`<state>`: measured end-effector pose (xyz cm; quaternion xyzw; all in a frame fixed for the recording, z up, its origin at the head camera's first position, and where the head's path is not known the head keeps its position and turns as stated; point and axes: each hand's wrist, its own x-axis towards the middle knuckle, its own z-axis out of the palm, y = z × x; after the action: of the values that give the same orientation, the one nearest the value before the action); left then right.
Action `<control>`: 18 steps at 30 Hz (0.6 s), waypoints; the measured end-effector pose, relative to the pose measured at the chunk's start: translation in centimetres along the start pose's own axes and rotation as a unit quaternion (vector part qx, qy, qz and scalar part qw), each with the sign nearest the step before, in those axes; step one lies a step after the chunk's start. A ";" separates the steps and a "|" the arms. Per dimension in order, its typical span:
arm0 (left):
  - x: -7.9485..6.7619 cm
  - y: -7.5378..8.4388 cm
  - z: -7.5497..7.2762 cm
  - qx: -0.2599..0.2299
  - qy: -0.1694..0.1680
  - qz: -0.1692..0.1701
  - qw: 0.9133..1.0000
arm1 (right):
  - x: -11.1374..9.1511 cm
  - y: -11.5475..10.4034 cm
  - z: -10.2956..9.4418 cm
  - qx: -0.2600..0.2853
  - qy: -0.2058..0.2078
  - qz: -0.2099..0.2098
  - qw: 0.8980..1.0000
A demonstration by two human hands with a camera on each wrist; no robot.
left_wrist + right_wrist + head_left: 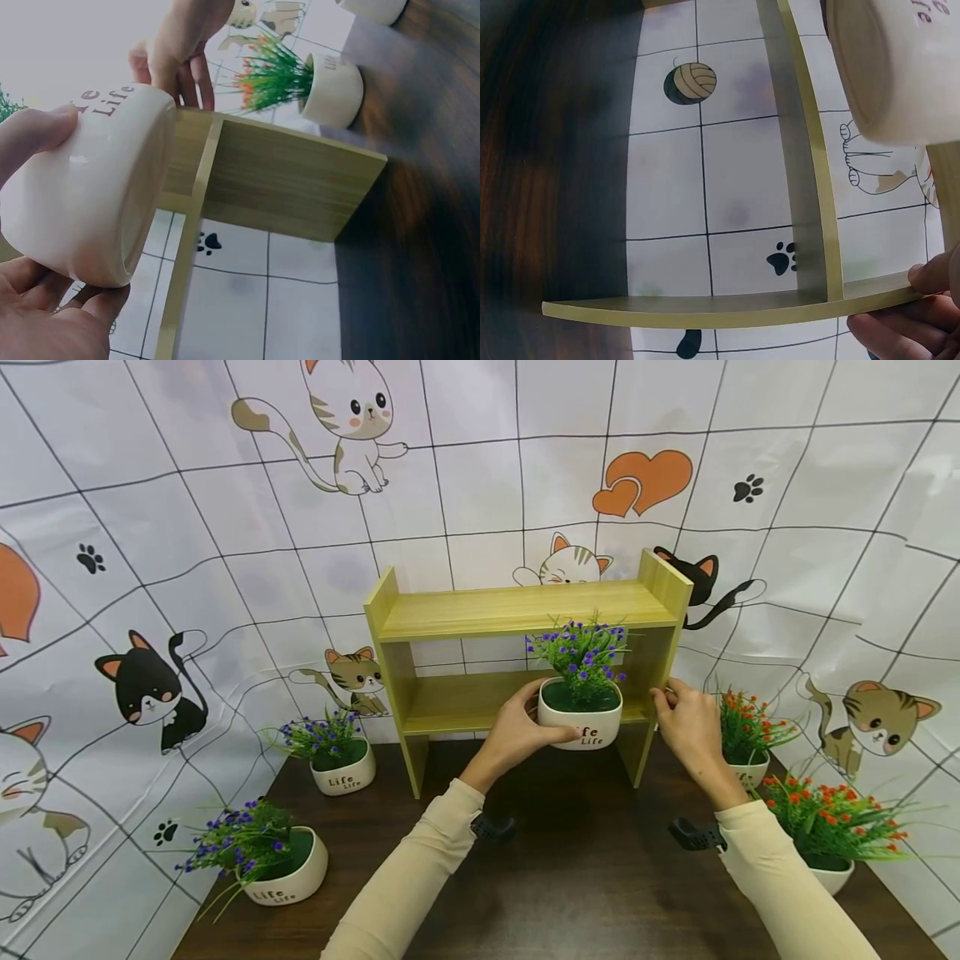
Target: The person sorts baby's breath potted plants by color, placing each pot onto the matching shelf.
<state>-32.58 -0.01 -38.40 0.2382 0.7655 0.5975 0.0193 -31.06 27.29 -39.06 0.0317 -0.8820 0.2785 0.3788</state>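
Cream sleeves point(408, 877) are outstretched; a white oval purple-flowered pot point(591, 720) is gripped by the left hand point(516, 727) before the yellow wooden shelf point(517, 612), long axis along its front edge; the right panel point(651, 664) is pinched by the right hand point(690, 724).

From above and behind the left hand point(516, 725) and right hand point(688, 724), the head camera faces forward and down. Rolled sideways, each wrist camera looks closely past its hand at the yellowish two-tier wooden shelf point(517, 610) beyond; both share it and the glossy white oval pot point(600, 720) at the left hand.
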 end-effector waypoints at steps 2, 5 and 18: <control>0.2 0.0 0.2 0.002 0.000 -0.003 1.000 | 0.0 0.0 0.0 0.001 0.001 0.000 1.000; 0.5 0.0 0.5 0.006 0.003 -0.011 1.000 | 0.0 0.1 0.1 0.000 0.004 -0.001 1.000; 2.6 -0.3 1.7 -0.012 0.003 -0.008 1.000 | 0.0 0.3 0.1 -0.004 0.001 0.002 1.000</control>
<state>-34.46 2.46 -38.49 0.2301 0.7604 0.6068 0.0242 -31.22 27.48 -39.23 0.0278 -0.8828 0.2755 0.3795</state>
